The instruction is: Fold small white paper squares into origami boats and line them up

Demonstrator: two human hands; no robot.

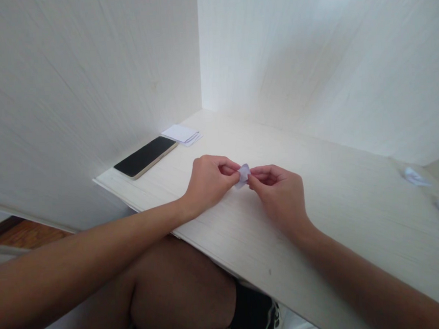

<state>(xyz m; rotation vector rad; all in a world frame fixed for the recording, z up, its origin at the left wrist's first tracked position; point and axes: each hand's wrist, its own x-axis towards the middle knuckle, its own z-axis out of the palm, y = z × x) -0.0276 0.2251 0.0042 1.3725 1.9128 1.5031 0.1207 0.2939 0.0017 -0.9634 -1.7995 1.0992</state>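
A small folded piece of white paper [244, 173] is held just above the white desk, between my two hands. My left hand [213, 180] pinches its left side between thumb and fingers. On the right side, the thumb and fingertips of my right hand [280, 191] grip the same paper. The fingertips cover its edges, so its full folded shape cannot be made out.
A phone [145, 157] with a dark screen lies by the left wall, and a small stack of white paper sheets [181, 133] sits behind it. Several folded white papers [416, 177] rest along the right side of the desk [339, 197]. White panels rise at the left and back.
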